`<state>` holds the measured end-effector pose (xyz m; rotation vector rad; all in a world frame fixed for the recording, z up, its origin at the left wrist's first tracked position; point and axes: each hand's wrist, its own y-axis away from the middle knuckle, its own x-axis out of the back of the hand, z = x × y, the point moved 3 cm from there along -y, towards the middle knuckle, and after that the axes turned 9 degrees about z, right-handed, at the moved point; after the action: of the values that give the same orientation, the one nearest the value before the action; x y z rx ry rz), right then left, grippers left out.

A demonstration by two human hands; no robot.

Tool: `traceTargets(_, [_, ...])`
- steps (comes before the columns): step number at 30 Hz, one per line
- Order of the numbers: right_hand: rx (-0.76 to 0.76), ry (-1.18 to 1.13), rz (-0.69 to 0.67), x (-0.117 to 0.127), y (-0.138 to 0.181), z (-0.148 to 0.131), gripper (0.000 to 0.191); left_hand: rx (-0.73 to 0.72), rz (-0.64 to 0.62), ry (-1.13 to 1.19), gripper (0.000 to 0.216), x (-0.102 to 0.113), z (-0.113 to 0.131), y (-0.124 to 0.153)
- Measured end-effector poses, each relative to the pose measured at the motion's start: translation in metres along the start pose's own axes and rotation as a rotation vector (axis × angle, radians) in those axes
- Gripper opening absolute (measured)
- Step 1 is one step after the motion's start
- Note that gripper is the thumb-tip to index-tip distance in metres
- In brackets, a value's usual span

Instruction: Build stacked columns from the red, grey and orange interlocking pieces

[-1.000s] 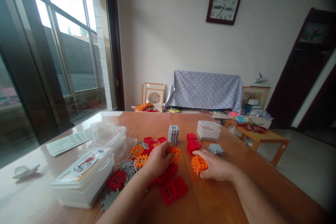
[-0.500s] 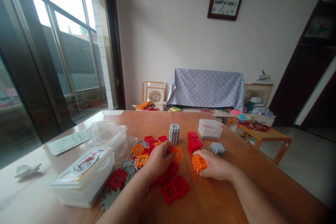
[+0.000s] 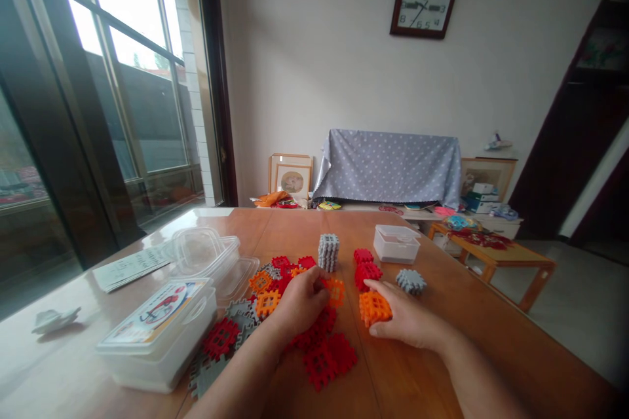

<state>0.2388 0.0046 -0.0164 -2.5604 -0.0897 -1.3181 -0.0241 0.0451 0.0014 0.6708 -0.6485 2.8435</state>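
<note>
My left hand (image 3: 302,301) is closed in a pinch at the right side of a loose pile of notched plastic building tiles. An orange tile (image 3: 336,292) sticks out at its fingertips. A stack of orange tiles (image 3: 374,309) rests on the table between the parted thumb and fingers of my right hand (image 3: 410,317). Just beyond it are red tile stacks (image 3: 367,273). Upright behind my left hand is a grey tile stack (image 3: 329,252), and a shorter grey stack (image 3: 411,281) lies at the right. Red tiles (image 3: 329,361) lie in front of my left hand.
A lidded plastic box (image 3: 162,334) with a picture label stands at the left, near an open clear container (image 3: 216,262) and a printed sheet (image 3: 130,267). Another clear box (image 3: 397,243) is at the back right. Crumpled paper (image 3: 55,319) lies at the far left.
The fingers of my right hand have spread from around the orange stack, leaving more of it visible. My left hand has barely moved. The view has shifted slightly.
</note>
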Motion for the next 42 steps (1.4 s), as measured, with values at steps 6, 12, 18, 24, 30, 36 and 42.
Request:
traceTargets(6, [-0.033, -0.147, 0.049, 0.004, 0.005, 0.012, 0.076, 0.108, -0.045, 0.203, 0.024, -0.006, -0.003, -0.001])
traceTargets(12, [-0.020, -0.214, 0.086, 0.008, 0.005, 0.006, 0.063, 0.130, -0.056, 0.252, 0.024, -0.009, -0.009, -0.002])
traceTargets(18, [-0.028, -0.210, 0.091, 0.007, 0.004, 0.007, 0.068, 0.127, -0.060, 0.248, 0.022, -0.009, -0.010, -0.002])
traceTargets(24, [0.000, -0.185, 0.225, 0.016, 0.006, -0.003, 0.059, 0.191, -0.050, 0.380, 0.026, -0.009, -0.004, -0.001])
traceTargets(30, [0.141, -0.146, 0.442, 0.026, 0.013, -0.037, 0.048, 0.333, -0.084, 0.683, 0.038, -0.009, 0.018, 0.005])
traceTargets(36, [0.232, -0.111, 0.379, 0.019, 0.021, -0.055, 0.069, 0.405, -0.135, 0.787, 0.040, -0.014, 0.029, 0.012])
traceTargets(42, [0.317, -0.022, 0.410, 0.013, 0.019, -0.055, 0.053, 0.421, -0.161, 0.851, 0.037, -0.018, 0.033, 0.015])
